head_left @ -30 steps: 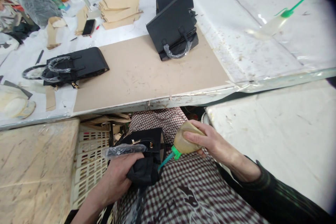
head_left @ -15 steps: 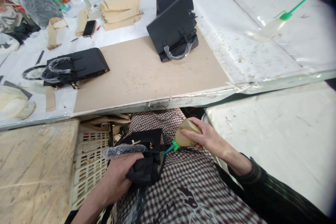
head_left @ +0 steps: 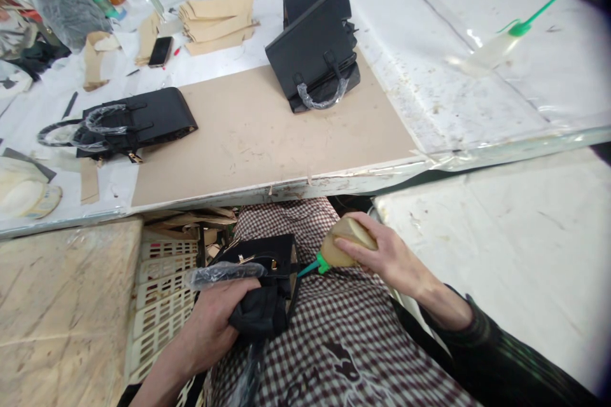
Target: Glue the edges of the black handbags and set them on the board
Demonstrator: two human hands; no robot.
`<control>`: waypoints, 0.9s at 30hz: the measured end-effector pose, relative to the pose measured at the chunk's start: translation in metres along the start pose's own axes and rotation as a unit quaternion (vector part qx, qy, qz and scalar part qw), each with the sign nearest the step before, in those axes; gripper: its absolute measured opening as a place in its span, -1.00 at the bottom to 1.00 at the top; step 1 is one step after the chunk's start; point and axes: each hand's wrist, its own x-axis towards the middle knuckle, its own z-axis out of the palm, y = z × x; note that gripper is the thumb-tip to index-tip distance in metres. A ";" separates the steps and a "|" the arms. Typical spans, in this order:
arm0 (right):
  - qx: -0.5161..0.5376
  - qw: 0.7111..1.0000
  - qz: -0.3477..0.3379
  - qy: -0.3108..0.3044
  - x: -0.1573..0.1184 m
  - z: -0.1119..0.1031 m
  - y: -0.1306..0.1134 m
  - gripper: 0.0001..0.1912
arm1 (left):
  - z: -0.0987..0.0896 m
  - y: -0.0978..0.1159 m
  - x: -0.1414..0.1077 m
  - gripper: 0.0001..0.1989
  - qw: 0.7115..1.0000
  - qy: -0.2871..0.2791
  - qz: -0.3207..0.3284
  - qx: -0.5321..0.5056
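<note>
On my lap, over a checked apron, lies a black handbag with gold-coloured fittings and a plastic-wrapped handle. My left hand grips it from the near left side, its fingers partly hidden behind black material. In my right hand is a squeeze bottle of yellowish liquid, tilted with its green nozzle pointing left. The nozzle tip is at the bag's right edge; whether it touches cannot be made out.
Two more black handbags, one at left and one at centre, lie on the table by a brown board. A second nozzle bottle lies at right. A plastic crate stands left of my lap.
My right hand and the squeeze bottle have shifted slightly right, and the bottle has tipped a little flatter. My left hand and the bag are nearly still.
</note>
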 end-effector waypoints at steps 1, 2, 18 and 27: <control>0.007 1.000 0.007 0.010 -0.001 -0.002 -0.002 -0.53 | 0.000 0.000 0.000 -0.64 1.000 -0.001 0.001 -0.003; 0.021 1.000 0.020 0.008 -0.001 -0.004 -0.004 -0.51 | 0.000 0.000 0.001 -0.64 1.000 -0.001 0.000 -0.006; 0.299 0.941 0.077 -0.137 -0.009 0.009 0.003 -0.59 | 0.000 -0.004 0.003 -0.59 1.000 -0.001 0.019 -0.010; 0.032 0.998 0.044 -0.023 0.008 0.015 0.031 -0.52 | -0.003 -0.002 0.005 -0.70 0.999 0.012 0.010 0.031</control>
